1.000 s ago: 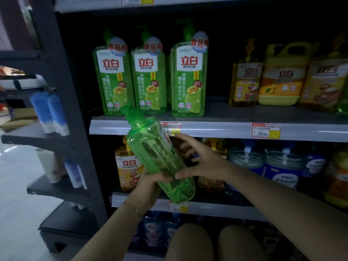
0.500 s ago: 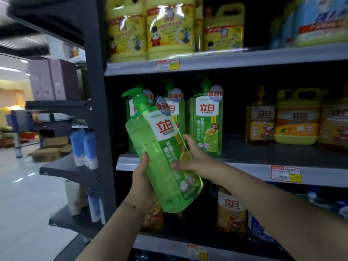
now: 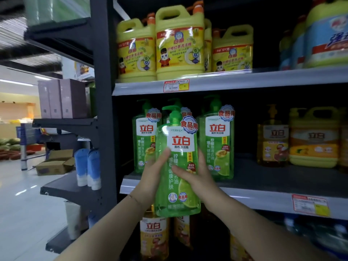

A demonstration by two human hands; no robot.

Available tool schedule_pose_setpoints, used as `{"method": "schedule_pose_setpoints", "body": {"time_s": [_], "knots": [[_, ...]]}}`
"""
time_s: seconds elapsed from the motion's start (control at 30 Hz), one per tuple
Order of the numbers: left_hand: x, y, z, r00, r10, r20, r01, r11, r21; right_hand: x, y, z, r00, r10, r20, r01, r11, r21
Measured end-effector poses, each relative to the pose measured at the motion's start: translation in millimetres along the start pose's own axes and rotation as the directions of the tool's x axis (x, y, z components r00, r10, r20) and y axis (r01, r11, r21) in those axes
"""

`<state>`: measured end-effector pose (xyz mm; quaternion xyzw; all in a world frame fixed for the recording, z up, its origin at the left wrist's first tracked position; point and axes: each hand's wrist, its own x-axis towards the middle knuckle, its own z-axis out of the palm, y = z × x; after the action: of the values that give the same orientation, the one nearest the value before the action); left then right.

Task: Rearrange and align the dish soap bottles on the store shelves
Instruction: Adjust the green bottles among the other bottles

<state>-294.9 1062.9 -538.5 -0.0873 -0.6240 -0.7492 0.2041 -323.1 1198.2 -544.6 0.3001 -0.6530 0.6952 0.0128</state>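
Note:
I hold a green pump bottle of dish soap [image 3: 178, 166] upright in front of the middle shelf [image 3: 263, 193], label facing me. My left hand [image 3: 152, 174] grips its left side, thumb across the front. My right hand [image 3: 195, 178] grips the right side, with fingers laid over the label. Behind it stand three more green pump bottles: one on the left [image 3: 143, 136], one mostly hidden [image 3: 185, 111], one on the right [image 3: 216, 142]. The held bottle's base hangs below the shelf's front edge.
Amber pump bottle [image 3: 272, 136] and yellow jug [image 3: 313, 138] stand further right on the same shelf. Yellow jugs [image 3: 179, 44] fill the top shelf. Orange bottles [image 3: 153, 240] sit on the shelf below. A dark upright post [image 3: 104, 110] borders the left; blue tubes [image 3: 87, 168] beyond it.
The green bottle went from tilted left and low, near the lower shelf, to upright and raised before the middle shelf. The view rose, bringing the top shelf into sight.

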Motion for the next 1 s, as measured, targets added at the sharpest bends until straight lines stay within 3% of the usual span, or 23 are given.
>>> {"method": "schedule_pose_setpoints", "body": {"time_s": [0.3,0.5,0.63,0.73,0.9,1.0], "knots": [[58,21,4,0.999,0.001,-0.044,0.01,0.969,0.248,41,-12,-8,0.992,-0.103,-0.076,0.099,0.994,-0.051],[83,28,3,0.986,0.167,-0.029,-0.146,0.924,0.352,71,-5,-8,0.947,-0.314,-0.068,0.293,0.931,-0.218],[90,21,-3,0.941,0.338,0.001,-0.279,0.776,0.566,80,4,-13,0.947,-0.321,0.004,0.298,0.874,-0.384],[98,5,-13,0.894,0.448,-0.015,-0.326,0.672,0.666,82,17,-7,0.92,-0.391,0.003,0.319,0.746,-0.585],[105,-5,-12,0.891,0.453,0.004,-0.313,0.608,0.73,88,32,-6,0.913,-0.409,-0.002,0.221,0.498,-0.839],[97,-14,-15,0.891,0.453,-0.016,-0.311,0.636,0.706,83,39,-2,0.886,-0.464,-0.007,0.15,0.3,-0.942]]}}
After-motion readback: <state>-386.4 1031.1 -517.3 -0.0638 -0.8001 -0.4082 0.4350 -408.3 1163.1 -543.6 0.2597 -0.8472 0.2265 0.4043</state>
